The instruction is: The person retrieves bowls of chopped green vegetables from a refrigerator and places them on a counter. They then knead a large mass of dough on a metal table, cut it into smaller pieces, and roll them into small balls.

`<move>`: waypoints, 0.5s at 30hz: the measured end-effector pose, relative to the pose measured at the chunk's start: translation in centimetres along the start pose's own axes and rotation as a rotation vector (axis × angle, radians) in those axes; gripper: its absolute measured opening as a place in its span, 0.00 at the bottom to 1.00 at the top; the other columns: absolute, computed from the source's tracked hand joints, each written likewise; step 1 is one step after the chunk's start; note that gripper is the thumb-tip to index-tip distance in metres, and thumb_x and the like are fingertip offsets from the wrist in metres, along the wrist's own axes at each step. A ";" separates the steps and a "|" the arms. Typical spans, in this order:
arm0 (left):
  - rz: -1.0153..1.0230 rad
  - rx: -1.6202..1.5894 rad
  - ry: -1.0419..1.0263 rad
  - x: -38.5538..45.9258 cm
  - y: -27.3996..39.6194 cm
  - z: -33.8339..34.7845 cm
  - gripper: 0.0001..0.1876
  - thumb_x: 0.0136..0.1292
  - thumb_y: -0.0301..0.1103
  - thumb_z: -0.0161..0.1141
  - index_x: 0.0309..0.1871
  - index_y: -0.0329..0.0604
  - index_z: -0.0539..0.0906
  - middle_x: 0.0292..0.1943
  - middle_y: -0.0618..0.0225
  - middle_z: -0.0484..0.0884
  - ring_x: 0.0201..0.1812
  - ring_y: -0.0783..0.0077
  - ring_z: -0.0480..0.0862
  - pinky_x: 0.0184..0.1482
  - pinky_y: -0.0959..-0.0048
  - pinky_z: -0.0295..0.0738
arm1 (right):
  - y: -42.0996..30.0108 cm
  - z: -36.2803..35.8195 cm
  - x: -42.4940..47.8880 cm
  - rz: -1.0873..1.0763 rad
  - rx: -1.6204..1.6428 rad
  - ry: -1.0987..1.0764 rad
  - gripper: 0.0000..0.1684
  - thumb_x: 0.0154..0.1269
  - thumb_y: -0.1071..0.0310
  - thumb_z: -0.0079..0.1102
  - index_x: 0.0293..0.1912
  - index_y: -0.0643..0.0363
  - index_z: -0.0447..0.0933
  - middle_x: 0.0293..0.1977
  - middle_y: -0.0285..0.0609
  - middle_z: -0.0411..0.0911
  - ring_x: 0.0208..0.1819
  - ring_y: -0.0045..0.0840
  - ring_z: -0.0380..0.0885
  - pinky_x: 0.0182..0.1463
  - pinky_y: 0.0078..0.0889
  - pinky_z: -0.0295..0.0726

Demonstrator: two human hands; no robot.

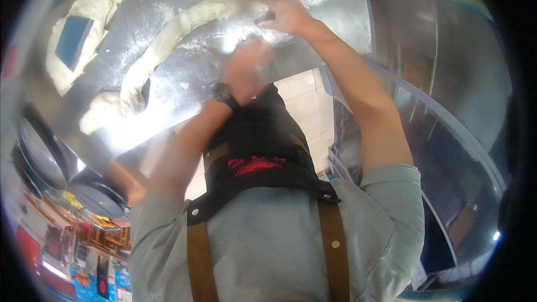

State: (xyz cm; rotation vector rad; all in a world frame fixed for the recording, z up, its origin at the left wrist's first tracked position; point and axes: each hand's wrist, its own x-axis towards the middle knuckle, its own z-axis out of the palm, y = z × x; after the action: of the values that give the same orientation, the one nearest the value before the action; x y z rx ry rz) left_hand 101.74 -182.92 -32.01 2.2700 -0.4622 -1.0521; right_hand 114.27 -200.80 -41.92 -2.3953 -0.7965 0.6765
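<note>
A long rope of pale dough (176, 29) curves over the floured metal worktop (188, 65). My right hand (287, 10) lies at the rope's upper right end, fingers spread; blur hides how firmly it touches the dough. Closer to my body, my left hand (249, 65), with a dark watch on its wrist, is over the worktop near its edge, clear of the rope. It is blurred, so its fingers do not show well. The rope's other end meets a rounded lump of dough (100, 111) at the lower left.
A flat slab of dough (96, 4) bears a blue rectangular block (73, 42) at the far left. Round dark pans (94, 195) stand beyond the worktop's left edge. Another person's arm (126, 182) shows beside my left sleeve. A curved transparent panel (436, 105) is at the right.
</note>
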 end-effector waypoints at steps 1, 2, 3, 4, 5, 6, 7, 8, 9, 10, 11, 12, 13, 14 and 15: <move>0.066 0.056 0.007 -1.1 1.1 3.4 0.30 0.70 0.48 0.53 0.74 0.51 0.67 0.75 0.56 0.63 0.78 0.53 0.55 0.78 0.51 0.46 | 0.7 0.2 0.5 -0.013 0.100 -0.011 0.31 0.63 0.48 0.64 0.65 0.38 0.74 0.66 0.45 0.71 0.66 0.42 0.69 0.67 0.51 0.68; 0.118 0.110 0.019 -2.0 1.6 6.9 0.30 0.72 0.53 0.49 0.73 0.52 0.67 0.75 0.62 0.63 0.79 0.57 0.52 0.79 0.52 0.42 | 1.3 -1.0 2.0 0.134 0.352 -0.215 0.30 0.65 0.43 0.60 0.64 0.40 0.75 0.66 0.48 0.71 0.65 0.45 0.70 0.68 0.49 0.67; 0.101 0.114 0.055 -2.1 1.2 7.3 0.31 0.72 0.55 0.47 0.74 0.53 0.67 0.76 0.64 0.62 0.79 0.59 0.51 0.79 0.52 0.40 | 1.3 -0.9 3.1 0.123 0.270 -0.108 0.32 0.65 0.41 0.59 0.65 0.41 0.74 0.66 0.49 0.71 0.64 0.45 0.71 0.68 0.51 0.66; 0.085 0.119 0.089 -2.1 0.5 7.5 0.31 0.73 0.57 0.45 0.74 0.54 0.67 0.76 0.67 0.62 0.79 0.61 0.50 0.80 0.53 0.38 | 1.0 -0.6 4.1 0.114 0.190 0.002 0.33 0.65 0.40 0.59 0.65 0.41 0.74 0.65 0.49 0.71 0.64 0.46 0.71 0.69 0.53 0.65; 0.073 0.126 0.122 -2.0 -0.4 7.5 0.32 0.73 0.59 0.43 0.74 0.55 0.66 0.76 0.70 0.62 0.80 0.63 0.48 0.80 0.53 0.36 | 0.6 -0.4 5.1 0.109 0.113 0.115 0.34 0.65 0.39 0.58 0.66 0.42 0.73 0.65 0.50 0.71 0.63 0.46 0.72 0.69 0.55 0.64; -0.074 0.294 0.049 -1.2 -2.2 6.4 0.33 0.72 0.59 0.45 0.75 0.53 0.64 0.77 0.69 0.60 0.79 0.62 0.50 0.80 0.52 0.38 | -1.6 -1.2 5.5 0.243 -0.060 0.039 0.31 0.70 0.44 0.52 0.68 0.42 0.70 0.73 0.46 0.60 0.74 0.46 0.55 0.74 0.59 0.57; -0.173 0.275 0.186 -0.4 -4.1 4.8 0.35 0.71 0.58 0.48 0.76 0.52 0.63 0.77 0.69 0.59 0.79 0.62 0.50 0.79 0.50 0.38 | -2.2 0.1 5.0 0.202 -0.116 0.118 0.32 0.69 0.43 0.54 0.68 0.40 0.70 0.72 0.46 0.61 0.73 0.46 0.57 0.73 0.62 0.56; -0.187 0.337 0.368 -0.1 -5.9 2.8 0.29 0.70 0.50 0.54 0.69 0.46 0.73 0.72 0.62 0.68 0.76 0.58 0.60 0.77 0.53 0.50 | -2.2 3.1 3.7 0.174 -0.174 0.203 0.33 0.67 0.42 0.56 0.69 0.39 0.69 0.71 0.46 0.62 0.72 0.46 0.59 0.72 0.65 0.56; -0.191 0.263 0.439 -1.0 -8.4 2.0 0.24 0.69 0.46 0.57 0.63 0.43 0.78 0.67 0.58 0.73 0.71 0.56 0.67 0.72 0.56 0.59 | -2.5 5.6 2.7 0.135 -0.228 0.281 0.35 0.66 0.41 0.58 0.69 0.38 0.69 0.70 0.46 0.64 0.71 0.46 0.60 0.71 0.68 0.55; -0.193 0.185 0.510 -2.4 -10.6 1.3 0.19 0.67 0.41 0.60 0.56 0.41 0.82 0.62 0.55 0.79 0.66 0.53 0.74 0.68 0.59 0.68 | -3.9 6.5 -0.1 0.108 -0.190 0.246 0.35 0.65 0.43 0.60 0.69 0.37 0.68 0.69 0.45 0.63 0.73 0.46 0.57 0.72 0.66 0.53; -0.252 0.163 0.550 -3.1 -11.5 0.2 0.12 0.65 0.35 0.62 0.45 0.36 0.85 0.49 0.51 0.85 0.53 0.49 0.83 0.56 0.61 0.78 | -5.0 6.1 -3.2 0.080 -0.168 0.226 0.36 0.63 0.44 0.62 0.69 0.36 0.68 0.69 0.43 0.63 0.74 0.46 0.54 0.74 0.64 0.51; -0.295 0.109 0.641 -3.2 -11.4 -1.5 0.11 0.65 0.35 0.63 0.45 0.37 0.85 0.47 0.52 0.85 0.51 0.49 0.83 0.54 0.59 0.78 | -5.7 5.8 -5.9 0.081 -0.116 0.209 0.36 0.62 0.46 0.64 0.68 0.38 0.70 0.66 0.43 0.65 0.72 0.45 0.57 0.73 0.63 0.53; -0.332 0.057 0.729 -2.7 -11.0 -3.9 0.11 0.65 0.35 0.63 0.44 0.37 0.84 0.45 0.52 0.85 0.49 0.49 0.84 0.53 0.58 0.79 | -6.1 5.4 -7.5 0.085 -0.064 0.196 0.35 0.60 0.47 0.66 0.66 0.40 0.71 0.63 0.42 0.67 0.70 0.44 0.59 0.72 0.61 0.54; -0.292 0.098 0.779 -1.3 -11.0 -5.8 0.11 0.65 0.34 0.64 0.44 0.37 0.84 0.44 0.51 0.85 0.49 0.49 0.84 0.53 0.59 0.78 | -6.1 4.8 -7.8 0.106 -0.025 0.132 0.34 0.59 0.48 0.66 0.65 0.41 0.72 0.62 0.42 0.68 0.69 0.43 0.61 0.71 0.61 0.56; -0.259 0.128 0.818 0.5 -11.2 -6.9 0.10 0.64 0.33 0.64 0.43 0.37 0.83 0.43 0.50 0.85 0.50 0.48 0.83 0.52 0.59 0.78 | -6.2 4.2 -8.5 0.133 0.017 0.052 0.33 0.59 0.48 0.67 0.64 0.42 0.73 0.61 0.41 0.68 0.67 0.43 0.62 0.70 0.61 0.58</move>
State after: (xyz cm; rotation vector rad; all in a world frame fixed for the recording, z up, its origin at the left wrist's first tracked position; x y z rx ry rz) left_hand 108.08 -172.08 -35.88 2.6656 0.1145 -0.1284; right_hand 103.40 -200.69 -38.78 -2.4564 -0.6121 0.6666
